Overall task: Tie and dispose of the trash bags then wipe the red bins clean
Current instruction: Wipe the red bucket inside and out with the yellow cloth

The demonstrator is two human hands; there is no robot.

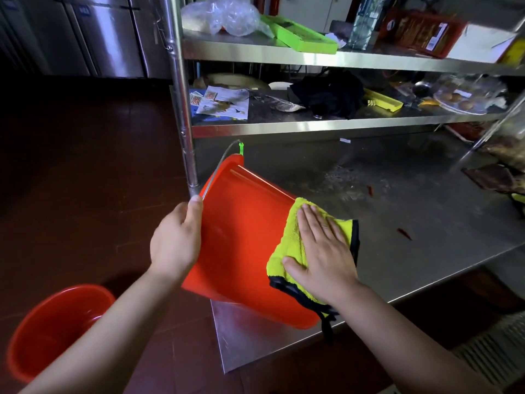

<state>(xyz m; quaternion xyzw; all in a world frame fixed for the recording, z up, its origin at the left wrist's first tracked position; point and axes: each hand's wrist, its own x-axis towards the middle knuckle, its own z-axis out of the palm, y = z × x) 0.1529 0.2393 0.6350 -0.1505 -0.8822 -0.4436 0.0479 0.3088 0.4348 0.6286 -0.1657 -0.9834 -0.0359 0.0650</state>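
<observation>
a: on the worktop [412, 200] a red bin [244, 237] is tipped on its side and no trash bag is seen in it, so wiping is judged underway.

b: a second red bin [54, 325] is left on the floor. the left hand [174, 240] is curled round the rim; a yellow cloth [292, 245] is pressed on the wall by the right hand [321, 251], fingers flat and spread.
</observation>
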